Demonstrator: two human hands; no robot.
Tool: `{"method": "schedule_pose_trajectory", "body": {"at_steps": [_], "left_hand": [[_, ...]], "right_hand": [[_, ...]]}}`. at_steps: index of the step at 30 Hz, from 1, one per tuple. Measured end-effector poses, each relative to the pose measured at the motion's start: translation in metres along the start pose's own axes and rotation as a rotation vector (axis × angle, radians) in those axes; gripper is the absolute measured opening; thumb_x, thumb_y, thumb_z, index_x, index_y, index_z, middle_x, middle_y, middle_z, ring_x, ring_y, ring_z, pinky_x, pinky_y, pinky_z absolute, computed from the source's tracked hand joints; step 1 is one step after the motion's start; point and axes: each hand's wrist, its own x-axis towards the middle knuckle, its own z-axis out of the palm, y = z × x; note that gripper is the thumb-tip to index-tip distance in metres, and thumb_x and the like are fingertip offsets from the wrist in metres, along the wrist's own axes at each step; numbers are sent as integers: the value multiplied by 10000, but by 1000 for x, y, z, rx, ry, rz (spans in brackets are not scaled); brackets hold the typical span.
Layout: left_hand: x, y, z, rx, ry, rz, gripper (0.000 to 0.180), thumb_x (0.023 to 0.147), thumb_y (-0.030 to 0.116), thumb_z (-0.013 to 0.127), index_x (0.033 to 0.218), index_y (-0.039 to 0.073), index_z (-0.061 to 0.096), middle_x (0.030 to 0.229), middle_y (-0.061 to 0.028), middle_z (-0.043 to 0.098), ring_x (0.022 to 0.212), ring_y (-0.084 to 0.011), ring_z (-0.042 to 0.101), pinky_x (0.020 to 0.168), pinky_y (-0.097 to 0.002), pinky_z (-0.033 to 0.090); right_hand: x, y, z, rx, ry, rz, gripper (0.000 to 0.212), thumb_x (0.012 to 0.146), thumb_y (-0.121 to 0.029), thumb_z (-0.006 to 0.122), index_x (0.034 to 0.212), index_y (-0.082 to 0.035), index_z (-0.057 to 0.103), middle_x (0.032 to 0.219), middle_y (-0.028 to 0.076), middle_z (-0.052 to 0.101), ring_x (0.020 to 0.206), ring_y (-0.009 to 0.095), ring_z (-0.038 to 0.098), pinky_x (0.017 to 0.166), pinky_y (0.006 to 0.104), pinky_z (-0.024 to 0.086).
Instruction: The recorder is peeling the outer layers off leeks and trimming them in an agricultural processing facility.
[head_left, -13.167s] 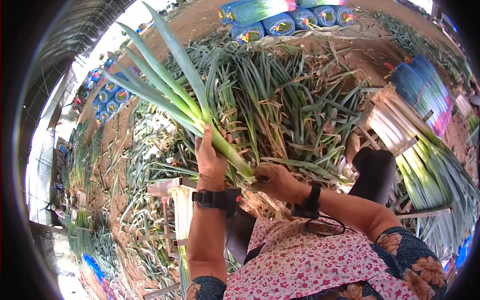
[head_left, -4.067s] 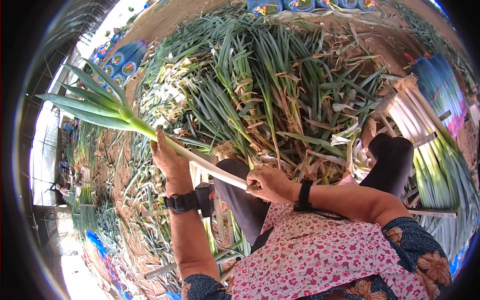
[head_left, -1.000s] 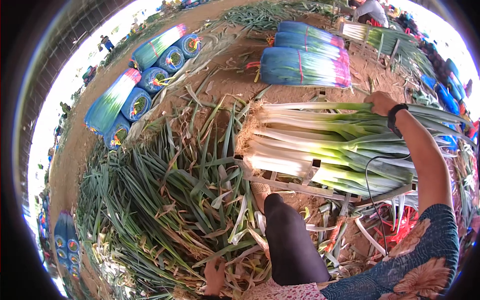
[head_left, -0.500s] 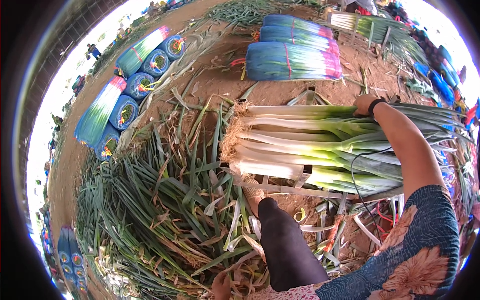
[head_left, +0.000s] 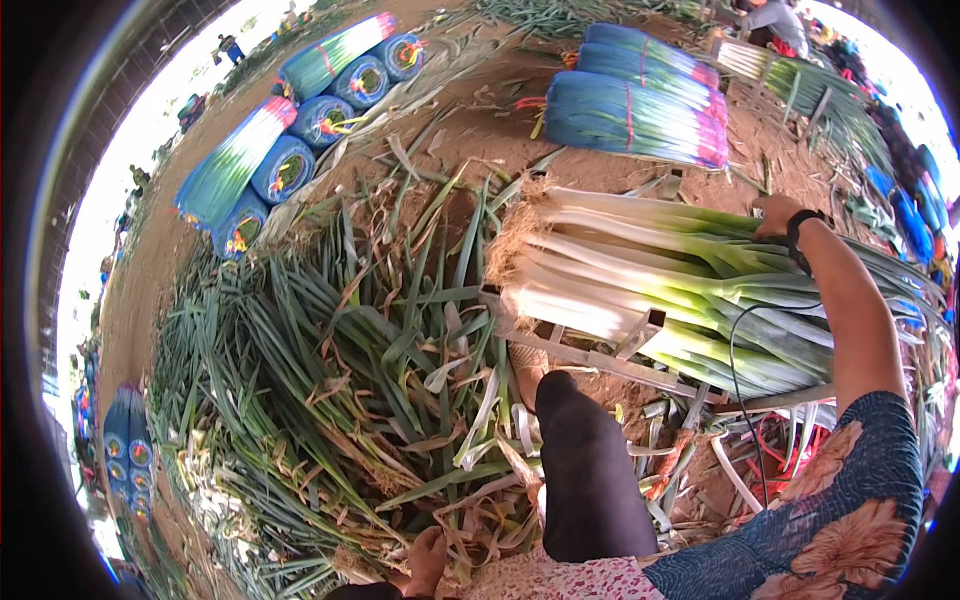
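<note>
A thick row of leeks (head_left: 640, 275) lies on a low metal frame (head_left: 640, 368), white stalks and bushy roots to the left, green leaves to the right. My right hand (head_left: 776, 215), with a dark band at the wrist, is at the row's far edge where white turns green, its fingers bent around the leaves there. Down at the lower edge, my left hand (head_left: 428, 557) is closed beside a large loose heap of leeks (head_left: 320, 390). Whatever its fingers hold, if anything, is hidden.
Netted leek bundles (head_left: 640, 110) lie beyond the frame, with more netted bundles (head_left: 235, 165) at the far left. Another person (head_left: 775, 25) sits at the far right near a second rack of leeks (head_left: 800, 75). Red straps (head_left: 795, 450) and leaf scraps lie below the frame.
My view has shifted, so the leeks and frame sit farther right and tilted. My left hand has come further into view at the lower edge; my right hand remains on the leeks.
</note>
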Motion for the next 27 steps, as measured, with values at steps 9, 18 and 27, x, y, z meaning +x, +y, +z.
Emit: {"method": "schedule_pose_trajectory", "body": {"at_steps": [9, 18, 27], "left_hand": [[4, -15, -40, 79, 113, 98, 284, 809, 271, 596, 877, -3, 625, 748, -190, 630, 689, -296, 633, 624, -385, 466], [37, -31, -190, -733, 608, 82, 206, 853, 171, 551, 673, 83, 506, 537, 1, 474, 467, -89, 446, 438, -225, 329], [28, -39, -237, -1222, 766, 206, 137, 861, 157, 591, 957, 63, 564, 760, 7, 572, 653, -79, 547, 544, -216, 440]], "right_hand": [[28, 35, -13, 539, 403, -236, 422, 782, -190, 628, 1128, 39, 551, 907, 107, 626, 820, 217, 599, 743, 346, 477], [-71, -354, -41, 681, 61, -969, 377, 836, -137, 601, 1179, 4, 535, 1086, 87, 606, 969, 170, 562, 860, 308, 457], [-192, -692, 152, 514, -558, -1049, 343, 815, -315, 606, 998, -27, 643, 877, 106, 665, 781, 215, 629, 715, 312, 488]]}}
